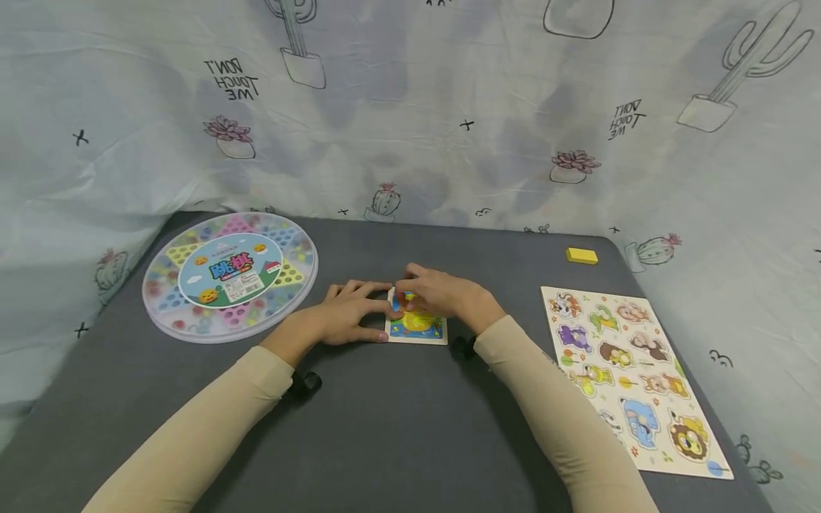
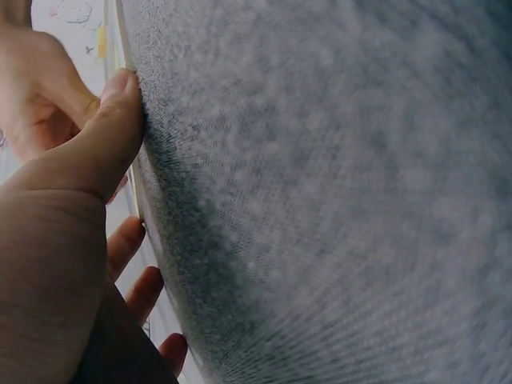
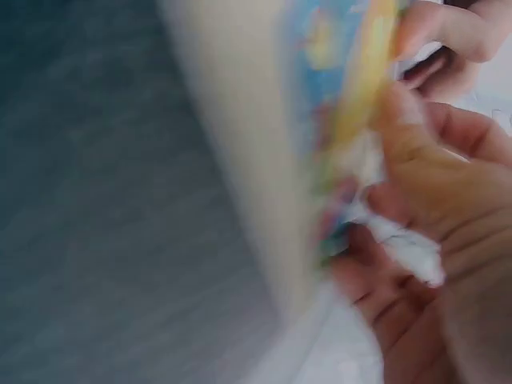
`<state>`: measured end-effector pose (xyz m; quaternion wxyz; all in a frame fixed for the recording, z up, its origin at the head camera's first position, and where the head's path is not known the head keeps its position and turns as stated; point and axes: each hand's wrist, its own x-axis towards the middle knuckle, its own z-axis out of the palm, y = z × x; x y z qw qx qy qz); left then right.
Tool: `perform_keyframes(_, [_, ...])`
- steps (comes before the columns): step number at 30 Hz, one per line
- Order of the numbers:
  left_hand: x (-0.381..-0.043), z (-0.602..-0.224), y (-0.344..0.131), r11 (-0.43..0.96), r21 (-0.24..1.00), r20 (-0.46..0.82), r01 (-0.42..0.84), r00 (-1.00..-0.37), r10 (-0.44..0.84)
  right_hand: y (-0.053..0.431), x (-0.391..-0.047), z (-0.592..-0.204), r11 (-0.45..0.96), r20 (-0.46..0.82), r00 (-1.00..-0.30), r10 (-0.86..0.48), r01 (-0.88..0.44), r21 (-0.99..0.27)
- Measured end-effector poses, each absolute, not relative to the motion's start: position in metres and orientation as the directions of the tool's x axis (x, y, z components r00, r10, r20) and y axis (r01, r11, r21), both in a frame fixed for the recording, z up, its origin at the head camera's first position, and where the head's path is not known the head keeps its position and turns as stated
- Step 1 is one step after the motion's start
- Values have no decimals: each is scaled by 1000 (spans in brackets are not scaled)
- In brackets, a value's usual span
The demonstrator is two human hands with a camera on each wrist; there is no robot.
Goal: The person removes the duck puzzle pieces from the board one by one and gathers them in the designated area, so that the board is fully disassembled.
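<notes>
A small picture puzzle board [image 1: 417, 339] with a pale border and a blue scene lies on the grey table. A yellow puzzle piece [image 1: 420, 323] covers the middle of its picture. My left hand [image 1: 349, 313] rests at the board's left side, thumb by the near corner and fingers stretched along the edge. Over the upper part of the board, my right hand [image 1: 439, 293] has its fingers curled down and pinches at the yellow piece. The right wrist view, blurred, shows the right thumb [image 3: 408, 140] against the yellow. Part of the picture is hidden under the fingers.
At the left lies a round Chinese checkers set [image 1: 301, 313] under a clear lid. A larger animal puzzle board [image 1: 603, 335] lies at the right, with a yellow block [image 1: 581, 256] behind it. A printed curtain [image 1: 410, 107] hangs along the table's far edge.
</notes>
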<state>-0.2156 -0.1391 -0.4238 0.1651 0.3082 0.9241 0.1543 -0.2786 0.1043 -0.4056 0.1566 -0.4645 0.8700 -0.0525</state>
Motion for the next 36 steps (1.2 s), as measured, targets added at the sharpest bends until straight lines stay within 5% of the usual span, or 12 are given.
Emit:
perform_keyframes(8, [-213, -426, -145, 769, 394, -209, 503, -766, 608, 108, -277, -410, 569, -201, -532, -822, -777, -268])
perform_keyframes(26, [-218, -417, -140, 771, 378, -242, 513, -749, 617, 97, -274, -395, 538, -241, -505, -829, -837, -97])
perform_keyframes(36, [-219, -417, -133, 771, 384, -243, 508, -750, 615, 97, -279, -399, 532, -225, -494, -840, -833, -154])
